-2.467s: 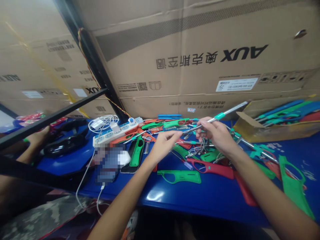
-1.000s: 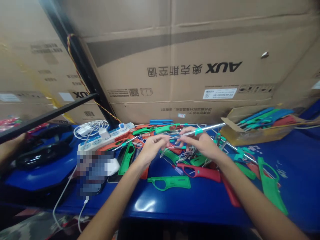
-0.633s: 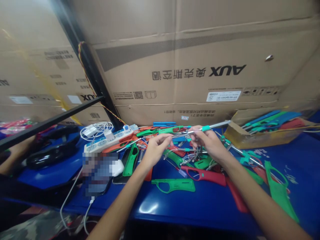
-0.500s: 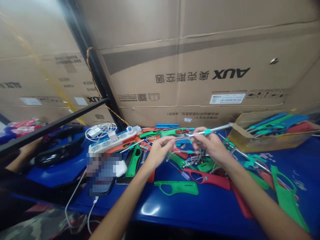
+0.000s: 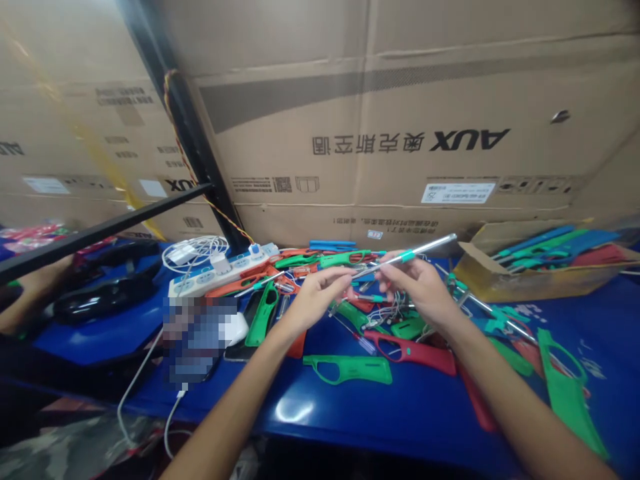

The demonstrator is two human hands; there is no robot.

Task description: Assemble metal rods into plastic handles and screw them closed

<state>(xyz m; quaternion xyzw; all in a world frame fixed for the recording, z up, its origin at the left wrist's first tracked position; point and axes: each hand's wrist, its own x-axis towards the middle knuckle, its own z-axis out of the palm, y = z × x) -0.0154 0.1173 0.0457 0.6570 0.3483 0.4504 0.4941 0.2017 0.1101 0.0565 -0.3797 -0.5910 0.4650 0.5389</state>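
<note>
A silver lighter tube with a teal collar (image 5: 425, 247) slants up to the right above the table. My right hand (image 5: 417, 287) is closed around it near the collar. My left hand (image 5: 325, 293) pinches at the thin end of the same piece; the exact part between its fingertips is hard to make out. Beneath both hands lie loose lighter parts: a green handle shell (image 5: 350, 369), a red handle shell (image 5: 420, 353), thin wires (image 5: 380, 317) and a screwdriver with a clear purple handle (image 5: 367, 344).
An open cardboard box (image 5: 540, 283) with coloured lighter parts stands at right. At left are a white power strip (image 5: 220, 275), a phone (image 5: 200, 353) and a black post (image 5: 200, 147). A co-worker's hand (image 5: 40, 287) shows at far left. Large cartons (image 5: 310, 87) form the back.
The tube's far end has risen slightly and moved a little left. Both hands keep their hold. The view has shifted slightly.
</note>
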